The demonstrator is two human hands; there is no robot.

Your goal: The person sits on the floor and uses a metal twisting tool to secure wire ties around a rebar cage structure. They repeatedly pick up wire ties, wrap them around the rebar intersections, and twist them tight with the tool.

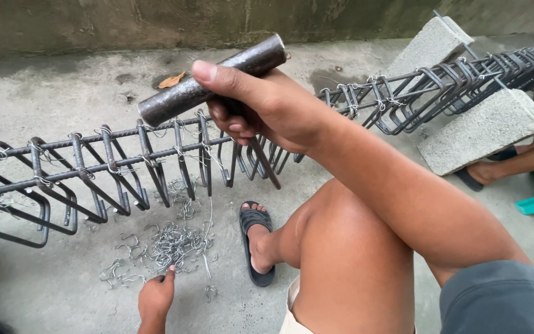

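Our right hand grips a steel tool above a rebar cage.

Nearest, our bent knee (347,260) and sandalled foot (256,244); our left hand (156,298) reaches its fingertips into loose wire ties (174,244) on the concrete floor (44,105). Beyond, our right hand (267,105) closes around the dark cylindrical tool (211,79), raised over the rebar cage (112,167), which rests on concrete blocks (483,130) at far right, keeping it off the ground.

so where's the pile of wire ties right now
In the head view, the pile of wire ties lies on the concrete floor lower left, under the rebar cage, with the left hand touching it.
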